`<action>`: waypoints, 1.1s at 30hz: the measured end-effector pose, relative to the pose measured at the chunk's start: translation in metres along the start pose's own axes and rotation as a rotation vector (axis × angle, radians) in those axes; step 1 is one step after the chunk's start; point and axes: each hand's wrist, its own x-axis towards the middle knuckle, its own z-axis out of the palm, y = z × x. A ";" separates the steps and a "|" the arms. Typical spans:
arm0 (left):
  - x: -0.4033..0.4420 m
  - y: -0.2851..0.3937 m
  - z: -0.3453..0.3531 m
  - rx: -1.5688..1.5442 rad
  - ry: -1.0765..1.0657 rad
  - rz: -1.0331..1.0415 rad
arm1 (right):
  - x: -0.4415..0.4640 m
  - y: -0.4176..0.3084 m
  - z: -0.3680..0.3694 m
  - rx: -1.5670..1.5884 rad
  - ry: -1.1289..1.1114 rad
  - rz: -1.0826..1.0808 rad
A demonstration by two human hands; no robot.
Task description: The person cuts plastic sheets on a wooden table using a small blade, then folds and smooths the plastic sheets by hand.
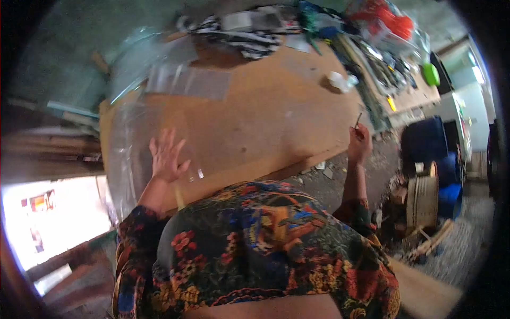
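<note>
Though too small to identify, looks probably light and stiff, perhaps slippery if smooth; best to pinch the tool (358,120) low on its shaft, by the right front corner of the table (276,122). Grasps it there in the curled right hand (360,143), with the forearm reaching forward. Spreads the left hand (168,156) palm down, holding nothing, toward the left edge; hard to tell whether touching the table.
</note>
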 end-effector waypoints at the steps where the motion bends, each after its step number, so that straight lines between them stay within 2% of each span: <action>1: -0.001 0.007 0.008 -0.019 0.110 0.022 | 0.010 0.014 -0.010 -0.024 0.040 0.005; 2: 0.000 0.015 0.013 -0.037 0.219 0.033 | 0.020 0.028 -0.017 -0.233 0.015 0.017; 3: 0.006 0.030 0.011 -0.045 0.228 0.056 | 0.030 0.039 -0.020 -0.436 -0.018 0.030; 5: 0.017 0.068 0.003 -0.124 -0.042 0.165 | 0.046 0.058 -0.021 -0.448 -0.032 0.018; 9: 0.033 0.100 0.024 -0.164 -0.085 0.153 | 0.073 0.100 -0.013 -0.493 -0.080 0.018; 12: 0.035 0.104 0.024 -0.256 -0.087 0.026 | 0.088 0.109 -0.004 -0.567 -0.096 0.012; 15: 0.036 0.106 0.031 -0.242 -0.005 -0.049 | 0.100 0.115 -0.002 -0.586 -0.176 -0.032; 17: 0.038 0.106 0.042 -0.275 0.169 -0.012 | 0.102 0.117 0.000 -0.613 -0.227 -0.037; 18: 0.040 0.107 0.042 -0.254 0.185 -0.064 | 0.102 0.111 0.000 -0.634 -0.229 -0.021; 20: 0.047 0.114 0.040 -0.288 0.265 -0.196 | 0.099 0.105 0.006 -0.602 -0.118 -0.281; 22: 0.061 0.120 0.024 -0.194 0.332 -0.215 | 0.088 0.052 0.024 -0.392 -0.191 -0.303; 24: 0.075 0.126 0.002 -0.099 0.399 -0.153 | 0.056 -0.010 0.054 -0.077 -0.506 -0.534; 26: 0.086 0.136 -0.024 -0.069 0.428 -0.147 | 0.019 -0.110 0.066 0.032 -0.799 -0.801; 28: 0.088 0.144 -0.058 -0.250 0.441 -0.093 | -0.011 -0.156 0.087 0.056 -0.889 -1.032; 29: 0.079 0.144 -0.079 -0.236 0.454 -0.122 | -0.014 -0.162 0.100 0.078 -0.900 -1.059; 31: 0.060 0.138 -0.112 -0.254 0.262 -0.239 | -0.020 -0.173 0.128 0.093 -1.232 -0.996; 32: 0.046 0.127 -0.117 -0.244 0.273 -0.266 | -0.019 -0.185 0.134 0.109 -1.242 -1.021; 33: 0.026 0.111 -0.123 -0.278 0.208 -0.280 | -0.015 -0.199 0.136 0.146 -1.348 -1.023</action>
